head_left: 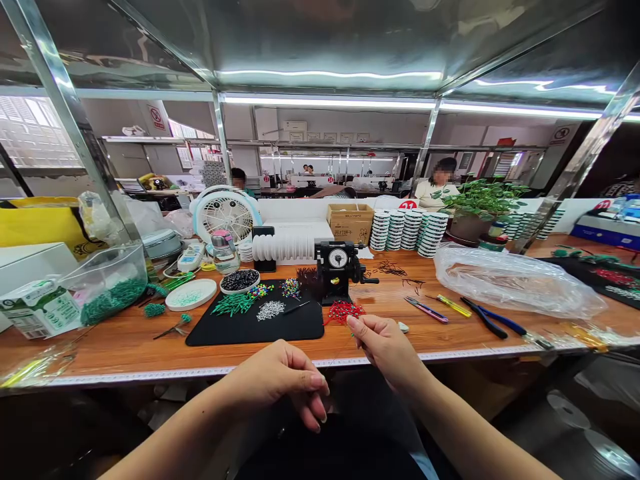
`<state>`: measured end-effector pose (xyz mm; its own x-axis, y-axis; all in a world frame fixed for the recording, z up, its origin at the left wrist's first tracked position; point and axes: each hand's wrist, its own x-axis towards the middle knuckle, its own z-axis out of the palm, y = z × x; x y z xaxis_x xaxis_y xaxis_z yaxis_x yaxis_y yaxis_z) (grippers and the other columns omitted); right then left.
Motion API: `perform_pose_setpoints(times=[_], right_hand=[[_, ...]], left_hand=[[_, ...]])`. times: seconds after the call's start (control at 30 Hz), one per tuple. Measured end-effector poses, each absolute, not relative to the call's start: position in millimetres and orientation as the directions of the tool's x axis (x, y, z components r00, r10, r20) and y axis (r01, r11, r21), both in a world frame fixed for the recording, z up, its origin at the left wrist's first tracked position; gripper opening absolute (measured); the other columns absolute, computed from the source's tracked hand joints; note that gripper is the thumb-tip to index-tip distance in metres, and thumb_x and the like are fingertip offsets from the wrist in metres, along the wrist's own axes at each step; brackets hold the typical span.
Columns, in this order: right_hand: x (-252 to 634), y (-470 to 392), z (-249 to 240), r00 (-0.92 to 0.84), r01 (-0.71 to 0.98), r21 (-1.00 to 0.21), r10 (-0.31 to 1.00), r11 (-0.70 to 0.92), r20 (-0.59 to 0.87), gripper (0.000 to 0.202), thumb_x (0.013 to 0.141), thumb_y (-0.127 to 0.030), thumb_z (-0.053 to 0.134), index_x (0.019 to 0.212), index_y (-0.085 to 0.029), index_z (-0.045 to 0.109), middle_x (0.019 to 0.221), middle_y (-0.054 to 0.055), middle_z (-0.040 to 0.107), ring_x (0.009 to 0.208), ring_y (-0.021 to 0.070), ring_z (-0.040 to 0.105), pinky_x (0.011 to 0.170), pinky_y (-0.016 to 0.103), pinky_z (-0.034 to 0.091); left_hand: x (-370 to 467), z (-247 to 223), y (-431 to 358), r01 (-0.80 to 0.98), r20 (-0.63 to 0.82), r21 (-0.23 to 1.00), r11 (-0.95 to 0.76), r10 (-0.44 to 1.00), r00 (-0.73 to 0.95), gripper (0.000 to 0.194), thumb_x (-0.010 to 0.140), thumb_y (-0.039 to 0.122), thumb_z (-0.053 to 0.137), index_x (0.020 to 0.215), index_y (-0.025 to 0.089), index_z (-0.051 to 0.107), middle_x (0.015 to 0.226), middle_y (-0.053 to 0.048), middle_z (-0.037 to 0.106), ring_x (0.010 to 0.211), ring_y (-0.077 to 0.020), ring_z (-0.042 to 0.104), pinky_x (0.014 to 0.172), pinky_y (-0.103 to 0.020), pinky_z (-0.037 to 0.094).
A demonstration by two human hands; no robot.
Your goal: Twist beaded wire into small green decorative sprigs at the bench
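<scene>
My right hand (384,343) is closed in a pinch at the table's front edge, beside a pile of small red pieces (344,311). What lies between its fingertips is too small to make out. Lower and to the left, my left hand (287,380) hangs in front of the edge, fingers loosely curled and apart, holding nothing visible. A black mat (210,333) carries green pieces (233,304), silvery bits (271,310), coloured beads (291,288) and a thin dark tool (297,308). Behind the red pile stands a black hand-cranked winder (336,263) with a row of white discs (285,247).
Right of my hands lie a craft knife (427,309), a yellow screwdriver (454,305), pliers (495,319) and a plastic bag (520,280). Stacked spools (410,232), a carton (350,223) and a fan (227,215) stand behind. A white dish (191,295) sits left.
</scene>
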<state>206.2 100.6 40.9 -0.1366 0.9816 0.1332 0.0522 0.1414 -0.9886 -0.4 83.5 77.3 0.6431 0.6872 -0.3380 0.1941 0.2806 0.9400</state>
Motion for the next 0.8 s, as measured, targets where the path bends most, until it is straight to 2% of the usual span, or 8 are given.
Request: perform_pose_setpoints(times=[0.23, 0.3, 0.37, 0.43, 0.5, 0.63, 0.7, 0.8], right_hand=[[209.1, 102.2, 40.7, -0.109, 0.14, -0.971, 0.978, 0.193, 0.178, 0.046, 0.086, -0.052, 0.049, 0.057, -0.017, 0.042, 0.05, -0.006, 0.031, 0.046, 0.0071, 0.024, 0.044, 0.022, 0.02], [207.1, 99.6, 43.9, -0.118, 0.203, -0.952, 0.971, 0.23, 0.209, 0.046, 0.087, -0.05, 0.047, 0.056, -0.017, 0.042, 0.05, -0.005, 0.033, 0.048, 0.0079, 0.028, 0.046, 0.022, 0.023], [201.8, 94.0, 45.4, -0.206, 0.269, -0.929, 0.958, 0.252, 0.2, 0.045, 0.087, -0.048, 0.047, 0.056, -0.016, 0.044, 0.051, -0.004, 0.037, 0.05, 0.0088, 0.033, 0.048, 0.022, 0.027], [194.2, 86.6, 43.7, -0.369, 0.312, -0.915, 0.92, 0.257, 0.133, 0.043, 0.087, -0.046, 0.047, 0.056, -0.016, 0.048, 0.051, -0.003, 0.042, 0.05, 0.0094, 0.037, 0.048, 0.022, 0.028], [188.1, 80.0, 39.9, -0.485, 0.345, -0.899, 0.871, 0.27, 0.076, 0.043, 0.089, -0.044, 0.044, 0.059, -0.015, 0.053, 0.052, -0.002, 0.047, 0.049, 0.0096, 0.039, 0.047, 0.022, 0.028], [194.4, 75.0, 36.4, -0.491, 0.402, -0.871, 0.869, 0.283, 0.055, 0.03, 0.083, -0.04, 0.058, 0.069, -0.014, 0.061, 0.06, 0.0, 0.058, 0.053, 0.01, 0.045, 0.048, 0.021, 0.03], [205.2, 75.1, 36.7, -0.556, 0.348, -0.906, 0.831, 0.239, 0.006, 0.028, 0.08, -0.039, 0.062, 0.067, -0.014, 0.064, 0.058, 0.0, 0.058, 0.053, 0.0099, 0.046, 0.048, 0.02, 0.031], [217.9, 76.3, 31.8, -0.564, 0.095, -0.986, 0.824, 0.133, 0.057, 0.038, 0.087, -0.043, 0.053, 0.067, -0.013, 0.066, 0.055, 0.0, 0.055, 0.045, 0.0075, 0.042, 0.044, 0.019, 0.031]], left_hand=[[-4.1, 74.9, 83.6, 0.195, -0.347, 0.936, 0.292, 0.685, 0.641, 0.017, 0.077, 0.024, 0.06, 0.075, 0.011, 0.07, 0.064, -0.007, 0.072, 0.056, -0.0167, 0.067, 0.059, -0.026, 0.048], [-4.6, 73.4, 84.3, 0.21, -0.312, 0.95, 0.231, 0.682, 0.662, 0.017, 0.077, 0.026, 0.062, 0.077, 0.011, 0.071, 0.07, -0.007, 0.073, 0.065, -0.0176, 0.067, 0.068, -0.029, 0.049], [-3.4, 70.8, 84.3, 0.231, -0.285, 0.958, 0.173, 0.677, 0.679, 0.016, 0.073, 0.024, 0.066, 0.083, 0.012, 0.069, 0.079, -0.007, 0.074, 0.077, -0.0181, 0.066, 0.075, -0.029, 0.046], [-0.5, 66.4, 83.2, 0.248, -0.293, 0.954, 0.166, 0.683, 0.669, 0.021, 0.071, 0.023, 0.068, 0.089, 0.014, 0.065, 0.083, -0.007, 0.074, 0.08, -0.018, 0.065, 0.066, -0.025, 0.046], [2.4, 60.1, 81.3, 0.246, -0.303, 0.951, 0.187, 0.716, 0.628, 0.019, 0.073, 0.027, 0.066, 0.086, 0.015, 0.061, 0.075, -0.005, 0.072, 0.069, -0.017, 0.065, 0.05, -0.021, 0.041], [0.8, 46.6, 78.9, 0.239, -0.273, 0.956, 0.17, 0.816, 0.509, 0.023, 0.077, 0.037, 0.061, 0.072, 0.016, 0.054, 0.048, 0.003, 0.058, 0.04, -0.0104, 0.052, 0.039, -0.019, 0.034], [-3.6, 42.4, 79.4, 0.281, -0.271, 0.948, 0.148, 0.838, 0.475, 0.024, 0.077, 0.038, 0.061, 0.072, 0.016, 0.053, 0.04, 0.008, 0.049, 0.033, -0.0074, 0.041, 0.036, -0.019, 0.028], [-8.7, 39.7, 81.8, 0.331, -0.288, 0.933, 0.14, 0.842, 0.457, 0.024, 0.075, 0.038, 0.065, 0.075, 0.015, 0.056, 0.038, 0.011, 0.04, 0.032, -0.0047, 0.029, 0.034, -0.019, 0.016]])
